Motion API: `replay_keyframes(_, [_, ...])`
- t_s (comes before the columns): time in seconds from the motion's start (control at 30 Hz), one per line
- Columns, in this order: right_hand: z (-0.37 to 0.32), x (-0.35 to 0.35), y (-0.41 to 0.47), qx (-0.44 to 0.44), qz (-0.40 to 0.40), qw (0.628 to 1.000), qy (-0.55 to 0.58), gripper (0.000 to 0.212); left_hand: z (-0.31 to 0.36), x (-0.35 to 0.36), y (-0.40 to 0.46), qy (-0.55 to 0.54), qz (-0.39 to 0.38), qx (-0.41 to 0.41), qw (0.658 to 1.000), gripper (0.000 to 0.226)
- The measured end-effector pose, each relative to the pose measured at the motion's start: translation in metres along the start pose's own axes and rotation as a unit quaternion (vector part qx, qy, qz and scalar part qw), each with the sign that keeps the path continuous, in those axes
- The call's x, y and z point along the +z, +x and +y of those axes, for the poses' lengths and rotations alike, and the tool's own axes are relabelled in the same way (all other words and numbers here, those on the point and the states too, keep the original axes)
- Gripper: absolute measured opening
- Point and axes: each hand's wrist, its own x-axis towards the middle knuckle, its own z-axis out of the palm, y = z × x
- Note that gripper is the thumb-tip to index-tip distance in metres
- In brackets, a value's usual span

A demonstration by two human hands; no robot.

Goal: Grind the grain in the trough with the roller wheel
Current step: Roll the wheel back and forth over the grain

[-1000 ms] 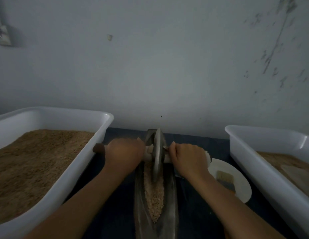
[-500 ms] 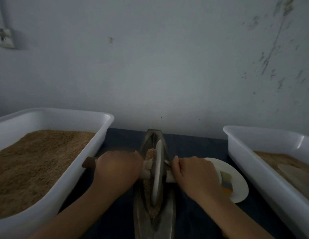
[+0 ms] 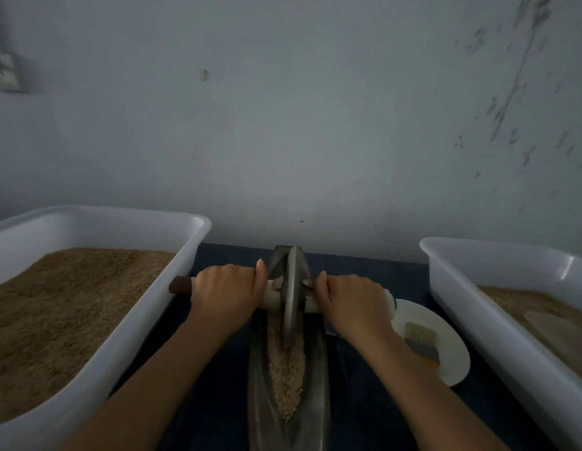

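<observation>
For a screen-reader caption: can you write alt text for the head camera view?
Both hands, left hand and right hand, grip the handle of a roller wheel standing in a narrow metal trough of grain. White tubs flank it, the left tub full of brown grain; a brush lies on a white plate.

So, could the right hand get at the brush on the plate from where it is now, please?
Probably yes: the brush lies uncovered on the white plate just beside the right hand, with nothing between them, though that hand would first have to release the roller handle.
</observation>
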Motion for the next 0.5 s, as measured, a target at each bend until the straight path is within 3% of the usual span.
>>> replay_keyframes(0.07, [0.001,-0.008,-0.006,-0.022,-0.029,0.999,-0.014,0.048,-0.002,-0.006,-0.005,-0.007,0.01,0.005,1.0,0.049])
replay_keyframes(0.17, [0.003,-0.02,-0.012,-0.062,-0.097,0.993,-0.01,0.042,-0.006,-0.01,-0.012,0.035,-0.014,0.056,0.998,0.061])
replay_keyframes(0.27, [0.004,-0.032,-0.015,-0.059,-0.182,0.98,0.047,0.051,-0.01,-0.018,-0.015,0.025,-0.037,0.094,0.995,0.066])
replay_keyframes(0.4, [0.008,-0.056,-0.014,-0.072,-0.337,0.93,0.126,0.07,-0.01,-0.03,-0.018,-0.075,-0.085,0.092,0.989,0.053])
replay_keyframes(0.5, [0.022,-0.074,-0.011,-0.089,-0.409,0.899,0.127,0.055,-0.012,-0.045,-0.026,-0.133,-0.092,0.061,0.985,0.06])
